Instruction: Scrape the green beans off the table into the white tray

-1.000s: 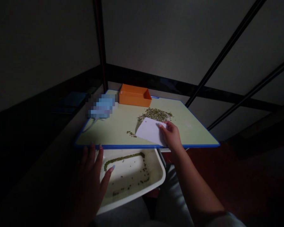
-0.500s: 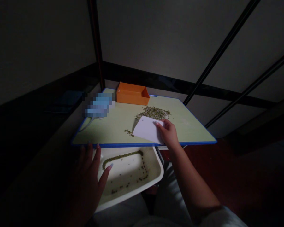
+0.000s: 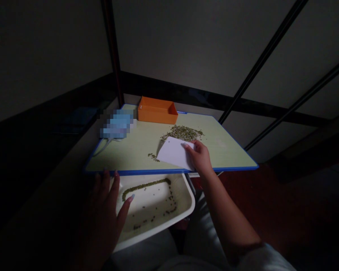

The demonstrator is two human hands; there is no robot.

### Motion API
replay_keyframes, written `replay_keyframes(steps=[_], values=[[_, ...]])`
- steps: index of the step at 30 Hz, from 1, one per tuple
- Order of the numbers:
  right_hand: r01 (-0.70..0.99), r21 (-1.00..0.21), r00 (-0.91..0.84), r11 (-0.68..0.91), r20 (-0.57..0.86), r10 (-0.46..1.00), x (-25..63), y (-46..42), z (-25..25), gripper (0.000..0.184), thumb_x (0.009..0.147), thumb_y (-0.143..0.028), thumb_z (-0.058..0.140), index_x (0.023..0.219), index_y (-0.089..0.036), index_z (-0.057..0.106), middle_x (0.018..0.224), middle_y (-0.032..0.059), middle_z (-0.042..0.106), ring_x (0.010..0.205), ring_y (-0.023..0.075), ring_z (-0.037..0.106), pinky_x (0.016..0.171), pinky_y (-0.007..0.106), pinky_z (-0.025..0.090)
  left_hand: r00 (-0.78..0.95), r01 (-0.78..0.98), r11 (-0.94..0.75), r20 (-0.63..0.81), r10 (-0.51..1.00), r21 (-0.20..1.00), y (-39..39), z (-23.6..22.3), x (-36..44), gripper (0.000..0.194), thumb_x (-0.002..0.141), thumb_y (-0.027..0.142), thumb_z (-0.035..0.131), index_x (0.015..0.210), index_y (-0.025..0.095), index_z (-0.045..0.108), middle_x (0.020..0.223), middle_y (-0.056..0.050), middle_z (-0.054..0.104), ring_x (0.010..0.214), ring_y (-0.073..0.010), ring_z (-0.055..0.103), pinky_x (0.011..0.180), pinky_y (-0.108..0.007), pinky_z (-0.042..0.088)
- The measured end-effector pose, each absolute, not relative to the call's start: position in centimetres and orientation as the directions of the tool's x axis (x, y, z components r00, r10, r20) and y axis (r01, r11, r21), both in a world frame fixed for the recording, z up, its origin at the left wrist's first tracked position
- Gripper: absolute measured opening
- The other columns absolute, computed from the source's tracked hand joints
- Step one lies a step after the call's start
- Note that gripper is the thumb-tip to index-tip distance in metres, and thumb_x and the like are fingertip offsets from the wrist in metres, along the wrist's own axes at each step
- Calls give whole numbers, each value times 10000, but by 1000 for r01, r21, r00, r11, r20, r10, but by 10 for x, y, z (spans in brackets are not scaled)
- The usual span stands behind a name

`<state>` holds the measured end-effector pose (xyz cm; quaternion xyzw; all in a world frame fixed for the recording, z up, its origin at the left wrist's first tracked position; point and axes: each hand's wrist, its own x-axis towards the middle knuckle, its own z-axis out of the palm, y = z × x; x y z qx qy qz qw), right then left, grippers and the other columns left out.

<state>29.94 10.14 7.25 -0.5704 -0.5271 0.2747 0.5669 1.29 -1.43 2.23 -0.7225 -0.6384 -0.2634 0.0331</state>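
Observation:
My right hand point(image 3: 200, 156) grips a white card point(image 3: 175, 152) by its right end, thumb on top, tilted over the near part of the table. Just behind the card lies a loose heap of small green beans or seeds point(image 3: 185, 132). A few stray ones point(image 3: 153, 157) lie by its left corner, and a single one sits on the card. My left hand point(image 3: 110, 203), fingers spread, is over the left side of a white basin point(image 3: 190, 203) below the table edge; whether it touches the rim I cannot tell. More of the green grains line the basin's floor edges.
The pale green table point(image 3: 228, 154) has a blue edge. An orange open box point(image 3: 158, 113) stands at its back. A blurred-out light blue item point(image 3: 117, 126) with a cord lies at the left. Dark panelled walls close in behind and to the left.
The view has shifted very slightly. Both hands and the card keep nearly the same place, and the heap looks the same.

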Motion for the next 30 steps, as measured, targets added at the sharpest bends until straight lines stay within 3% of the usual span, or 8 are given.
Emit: replay_keyframes(steps=[14,24,30], values=[[261,-944,270,204,274,923,299,99,75,356,652,-490,688,794,-182,581,656,-22,563,589,130,471,529,247,351,42,940,-172,397,917,296,-14,27,14,699,849,536,302,1411,119,311,1553,-202,257,1478,-338,122,1157,-552,266],[246,-946,239,209,268,933,298,98,74,360,642,-492,714,786,-185,595,627,-34,541,558,118,436,503,240,320,48,935,-188,418,907,301,-15,24,13,695,847,519,330,1444,175,242,1580,-164,206,1485,-321,93,1163,-558,256],[202,-957,203,208,248,947,298,97,75,373,626,-477,745,797,-177,605,634,-28,563,554,114,447,502,237,324,55,938,-188,409,911,292,-14,23,12,703,848,529,326,1435,148,262,1574,-183,213,1485,-322,94,1160,-554,261]])
